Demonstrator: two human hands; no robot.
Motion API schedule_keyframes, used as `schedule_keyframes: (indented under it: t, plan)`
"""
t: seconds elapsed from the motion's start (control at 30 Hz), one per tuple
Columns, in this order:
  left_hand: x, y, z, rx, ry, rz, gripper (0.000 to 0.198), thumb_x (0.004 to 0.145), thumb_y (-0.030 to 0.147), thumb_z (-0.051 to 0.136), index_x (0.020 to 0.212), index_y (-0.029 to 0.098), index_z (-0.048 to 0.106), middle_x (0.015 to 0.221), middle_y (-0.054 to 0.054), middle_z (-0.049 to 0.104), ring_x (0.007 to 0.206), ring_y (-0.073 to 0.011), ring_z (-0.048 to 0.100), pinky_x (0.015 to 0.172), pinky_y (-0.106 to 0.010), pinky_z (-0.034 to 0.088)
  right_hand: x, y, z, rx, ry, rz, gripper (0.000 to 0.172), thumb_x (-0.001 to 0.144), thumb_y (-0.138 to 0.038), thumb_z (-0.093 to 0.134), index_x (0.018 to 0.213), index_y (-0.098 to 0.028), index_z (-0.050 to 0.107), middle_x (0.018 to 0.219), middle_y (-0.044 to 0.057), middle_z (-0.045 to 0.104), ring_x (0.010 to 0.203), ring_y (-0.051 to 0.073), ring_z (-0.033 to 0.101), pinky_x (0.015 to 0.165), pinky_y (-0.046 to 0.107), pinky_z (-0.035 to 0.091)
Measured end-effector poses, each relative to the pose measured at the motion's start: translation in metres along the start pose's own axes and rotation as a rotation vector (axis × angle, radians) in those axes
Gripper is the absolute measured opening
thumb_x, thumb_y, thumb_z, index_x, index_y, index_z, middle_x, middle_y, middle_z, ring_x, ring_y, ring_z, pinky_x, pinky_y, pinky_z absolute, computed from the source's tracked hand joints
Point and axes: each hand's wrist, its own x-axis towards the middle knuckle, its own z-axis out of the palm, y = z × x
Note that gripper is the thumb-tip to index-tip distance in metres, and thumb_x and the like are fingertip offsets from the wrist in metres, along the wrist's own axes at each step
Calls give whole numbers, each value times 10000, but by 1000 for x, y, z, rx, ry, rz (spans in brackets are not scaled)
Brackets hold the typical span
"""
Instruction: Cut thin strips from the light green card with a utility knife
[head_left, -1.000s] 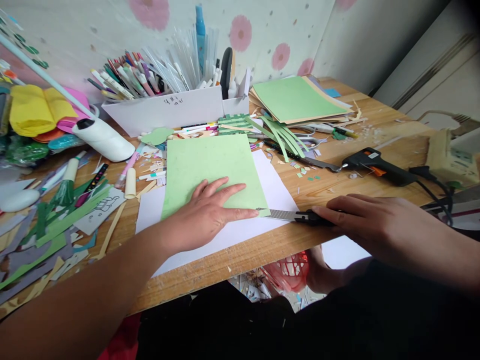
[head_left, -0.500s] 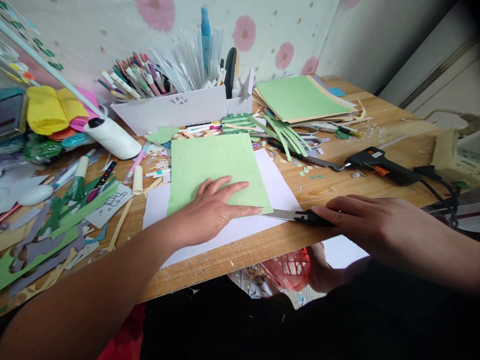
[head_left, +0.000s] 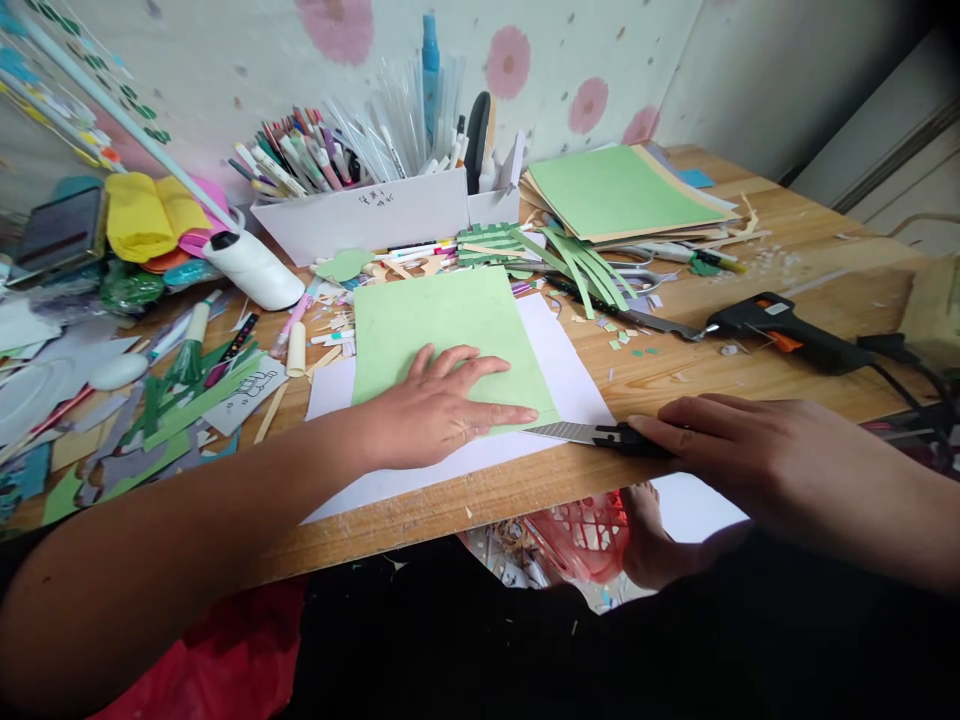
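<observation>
A light green sheet of paper (head_left: 442,310) lies on a larger white sheet (head_left: 574,370) near the table's front edge. My left hand (head_left: 450,410) rests flat on the green sheet, fingers spread, with the lowest finger pointing to its lower right corner. In my right hand (head_left: 735,440) is a black utility knife (head_left: 634,440), its segmented blade (head_left: 566,431) out and pointing left. The blade lies along the green sheet's lower edge by that corner, close to my left fingertip. Part of the knife's handle is hidden under my right hand.
Paper scraps (head_left: 150,440) cover the table's left side. Behind are a white box of pens (head_left: 367,215), a white lamp (head_left: 255,270) and a stack of coloured paper (head_left: 622,195). Green strips (head_left: 581,265) and a glue gun (head_left: 787,330) lie to the right.
The view has shifted slightly left. The green sheet's lower right corner, bent by the blade earlier, now looks flatter, and the blade shows more fully below the edge. Both hands keep their poses.
</observation>
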Motion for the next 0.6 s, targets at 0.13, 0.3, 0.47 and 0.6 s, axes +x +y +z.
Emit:
schedule_keyframes:
  t: [0.13,0.3,0.47,0.6]
  plan:
    - [2,0,-2,4,-21,-9,441,976,356,379,1351,586,409,1542,42,222,1371,-342,169,1088,-570,149,8,-6,-4,-20,-8,-46,488,831,-117,497,1313,-192,490,1093,100,619,843,215,648,700,370,555]
    - [6,0,-11,5,-70,-9,417,974,392,371,1339,584,431,1532,38,246,1337,-349,208,1068,-575,187,12,-11,-3,-32,1,-51,493,800,-124,522,1288,-190,499,1027,80,627,801,212,647,643,354,538]
    - [9,1,-18,23,-112,-2,431,963,400,398,1339,608,408,1514,34,251,1294,-361,237,1032,-590,250,18,-19,-5,-43,2,-66,518,763,-105,539,1276,-171,519,1025,80,636,783,211,658,628,357,539]
    - [11,2,-24,44,-135,11,447,963,393,422,1324,652,378,1495,25,265,1265,-354,272,988,-583,306,27,-26,-6,-31,39,-98,544,673,-119,604,1214,-154,560,1005,84,649,744,226,663,587,365,547]
